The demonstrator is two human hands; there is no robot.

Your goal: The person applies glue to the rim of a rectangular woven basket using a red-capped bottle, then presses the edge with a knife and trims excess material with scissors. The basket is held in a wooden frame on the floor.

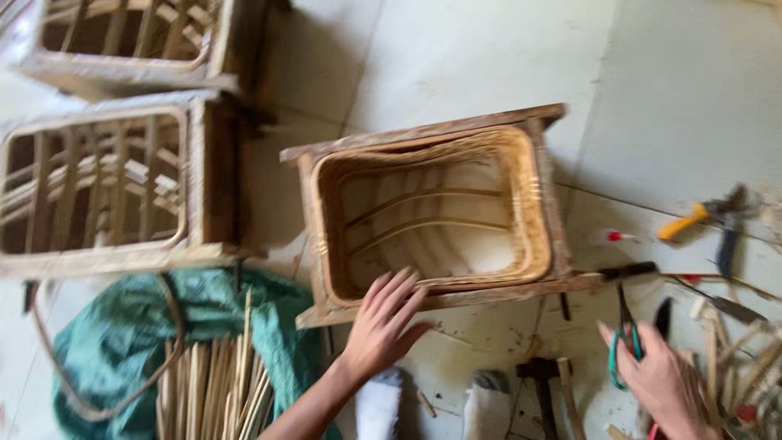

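Viewpoint: looking straight down at a pale floor, the person's two feet in light socks [432, 407] at the bottom edge.
Left hand: the left hand [383, 322] lies flat, fingers spread apart, on the near wooden rim of the basket frame. It grips nothing; it only presses down.
Right hand: the right hand [664, 379] is closed around the green handles of a pair of pliers [626, 330], whose dark tip points away from the person.
Beside the feet: a hammer [542, 383] lies on the floor between the feet and the right hand.
Near left: a bundle of pale cane strips [213, 387] rests on a green cloth [114, 342].
Near right: loose cane offcuts [741, 358] lie scattered just beyond the right hand.
Basket frame: the basket frame [432, 216], a wooden box with a woven cane wall inside, sits on the floor just ahead of the feet, open side up.
Doing it well, as a judgement: keep the flat palm firm on the rim so the frame cannot shift, and bring the plier tip in low and slow, clear of the spread fingers.
Farther right: a yellow-handled tool [684, 222] and other hand tools lie well apart from the frame.
Far left: two more unfinished frames [106, 183] stand side by side.
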